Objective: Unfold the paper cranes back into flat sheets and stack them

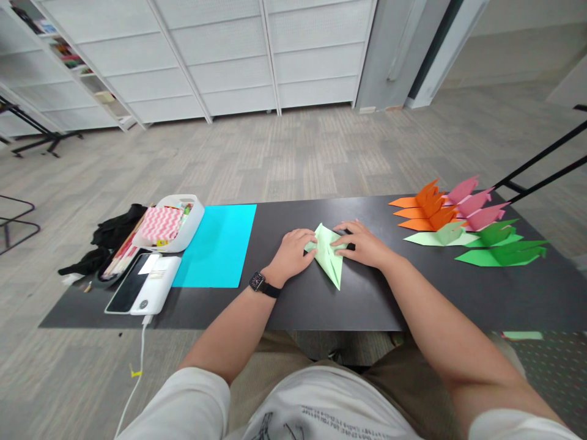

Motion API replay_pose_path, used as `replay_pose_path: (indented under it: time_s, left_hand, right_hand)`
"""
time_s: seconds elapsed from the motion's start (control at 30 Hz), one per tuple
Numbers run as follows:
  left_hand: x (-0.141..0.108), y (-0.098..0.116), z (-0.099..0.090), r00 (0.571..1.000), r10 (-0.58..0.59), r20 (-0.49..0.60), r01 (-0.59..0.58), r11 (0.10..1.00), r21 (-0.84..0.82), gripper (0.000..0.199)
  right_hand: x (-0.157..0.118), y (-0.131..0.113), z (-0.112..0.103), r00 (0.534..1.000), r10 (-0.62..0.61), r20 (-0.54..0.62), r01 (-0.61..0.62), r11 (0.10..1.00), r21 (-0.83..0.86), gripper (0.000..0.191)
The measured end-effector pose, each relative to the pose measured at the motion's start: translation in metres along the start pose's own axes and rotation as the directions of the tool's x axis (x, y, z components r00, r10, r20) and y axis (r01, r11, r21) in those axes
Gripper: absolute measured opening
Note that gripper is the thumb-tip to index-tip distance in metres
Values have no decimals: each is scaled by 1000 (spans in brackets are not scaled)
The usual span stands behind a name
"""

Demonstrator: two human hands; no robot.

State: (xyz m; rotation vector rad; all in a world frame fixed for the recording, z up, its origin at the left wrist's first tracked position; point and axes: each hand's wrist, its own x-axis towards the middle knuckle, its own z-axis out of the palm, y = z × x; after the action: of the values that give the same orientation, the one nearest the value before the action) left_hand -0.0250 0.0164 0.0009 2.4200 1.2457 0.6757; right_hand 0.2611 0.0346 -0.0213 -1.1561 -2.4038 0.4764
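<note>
A light green piece of origami paper (329, 253), folded into a narrow kite shape, lies on the dark table in front of me, its long point toward my body. My left hand (296, 249), with a black watch (257, 282) on the wrist, holds the paper's left edge between thumb and fingers. From the other side, my right hand (360, 243) grips the right edge, its thumb and fingers on the folded layers. The fingertips partly cover both side edges. Finished folded paper figures stand to the right: orange (428, 208), pink (477, 205), light green (443, 234) and dark green (502, 250).
Cyan paper sheets (220, 247) lie left of my hands on the dark table (293, 311). Beyond them are a white basket (195, 217) with a pink zigzag-patterned item, a phone (128, 287), a cabled white power bank (156, 284) and black cloth (119, 232).
</note>
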Motion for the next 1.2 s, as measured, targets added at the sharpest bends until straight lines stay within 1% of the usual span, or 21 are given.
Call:
replay_pose_path:
  time_s: [0.27, 0.57, 0.63, 0.77, 0.83, 0.93, 1.0, 1.1, 1.2]
  left_hand:
    - [-1, -1, 3, 996, 49, 68, -52, 998, 37, 26]
    - [-3, 7, -2, 985, 73, 157, -90, 991, 104, 33]
    - [-4, 9, -3, 982, 74, 172, -93, 990, 107, 36]
    - [-7, 10, -1, 979, 73, 190, -94, 990, 106, 50]
    - [-7, 10, -1, 979, 77, 190, -99, 989, 106, 52]
    - [-6, 10, -1, 980, 75, 184, -96, 989, 109, 51]
    - [-6, 11, -3, 981, 76, 177, -96, 989, 108, 47]
    - [-4, 9, -3, 984, 71, 163, -89, 990, 111, 32]
    - [-2, 5, -2, 986, 63, 152, -81, 990, 117, 28]
  right_hand:
    - [0, -4, -2, 1000, -16, -5, 16, 1000, 6, 21]
    - [-1, -7, -4, 1000, -13, -5, 14, 1000, 5, 23]
    - [0, -9, -4, 1000, -20, -8, 20, 1000, 3, 25]
    - [1, -15, -5, 999, -51, -17, 51, 999, 8, 31]
    - [2, -18, -4, 997, -72, -14, 72, 997, 17, 33]
    - [4, -22, -3, 994, -112, -1, 112, 993, 23, 36]
    - [4, -25, -3, 991, -133, 16, 132, 991, 18, 35]
    - [4, -29, -1, 992, -121, 41, 121, 993, 10, 27]
    - [4, -31, 0, 994, -90, 56, 90, 996, 8, 19]
